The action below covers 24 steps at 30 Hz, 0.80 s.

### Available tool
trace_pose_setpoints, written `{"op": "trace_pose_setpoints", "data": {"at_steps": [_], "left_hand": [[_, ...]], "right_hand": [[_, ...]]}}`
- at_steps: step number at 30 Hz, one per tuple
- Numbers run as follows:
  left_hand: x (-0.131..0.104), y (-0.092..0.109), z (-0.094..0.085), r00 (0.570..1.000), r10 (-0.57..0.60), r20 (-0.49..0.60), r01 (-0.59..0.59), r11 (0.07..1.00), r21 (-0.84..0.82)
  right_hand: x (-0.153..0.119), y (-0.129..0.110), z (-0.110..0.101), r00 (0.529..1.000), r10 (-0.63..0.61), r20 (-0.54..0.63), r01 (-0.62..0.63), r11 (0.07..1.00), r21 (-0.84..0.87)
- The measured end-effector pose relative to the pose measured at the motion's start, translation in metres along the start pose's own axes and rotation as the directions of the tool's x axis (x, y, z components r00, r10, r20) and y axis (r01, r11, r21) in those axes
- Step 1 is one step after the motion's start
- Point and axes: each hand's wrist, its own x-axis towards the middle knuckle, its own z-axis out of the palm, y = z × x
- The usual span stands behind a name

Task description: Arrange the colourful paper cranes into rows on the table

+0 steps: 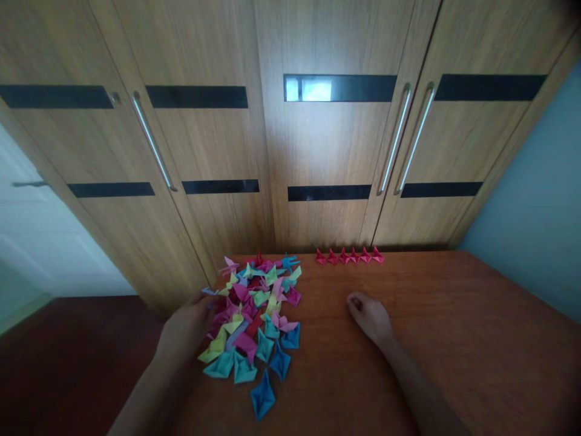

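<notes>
A heap of folded paper origami pieces (245, 293) in pink, yellow, teal, blue, red and lavender lies on the left side of the table. My left hand (188, 324) is at the heap's left edge, close to a lavender paper piece (209, 292). Its fingertips are partly hidden, so whether they grip a piece is unclear. Resting on the bare wood right of the heap, my right hand (370, 318) is curled closed with nothing visible in it. At the table's far edge, several red origami pieces (349, 256) stand in a row.
The brown wooden table (327, 375) reaches up to a wardrobe (318, 145) with metal handles and dark strips. Nearest to me in the heap lies a blue origami piece (262, 396). A white door (40, 212) is at the left, a pale wall (535, 200) at the right.
</notes>
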Motion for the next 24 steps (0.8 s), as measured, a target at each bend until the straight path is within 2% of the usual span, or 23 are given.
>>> {"op": "trace_pose_setpoints", "data": {"at_steps": [4,10,14,19,24], "left_hand": [[0.001,0.001,0.007,0.999,0.028,0.027,-0.027,0.999,-0.031],[0.008,0.002,0.013,0.995,-0.016,0.097,0.022,0.997,-0.069],[0.009,0.003,0.017,0.993,0.023,0.117,-0.008,0.993,-0.121],[0.009,0.005,0.018,0.995,0.029,0.092,-0.016,0.99,-0.143],[0.006,0.005,0.013,0.998,-0.052,-0.038,0.046,0.985,-0.164]], "right_hand": [[0.0,0.0,0.0,1.0,0.001,-0.007,-0.001,1.0,-0.002],[0.001,0.002,0.001,1.0,0.004,-0.011,-0.004,1.0,-0.006],[0.001,0.001,0.001,1.0,0.003,-0.007,-0.003,1.0,-0.01],[0.0,0.0,0.0,1.0,-0.002,-0.011,0.002,1.0,-0.008],[0.0,0.0,0.0,1.0,0.008,-0.005,-0.008,1.0,-0.003]]}}
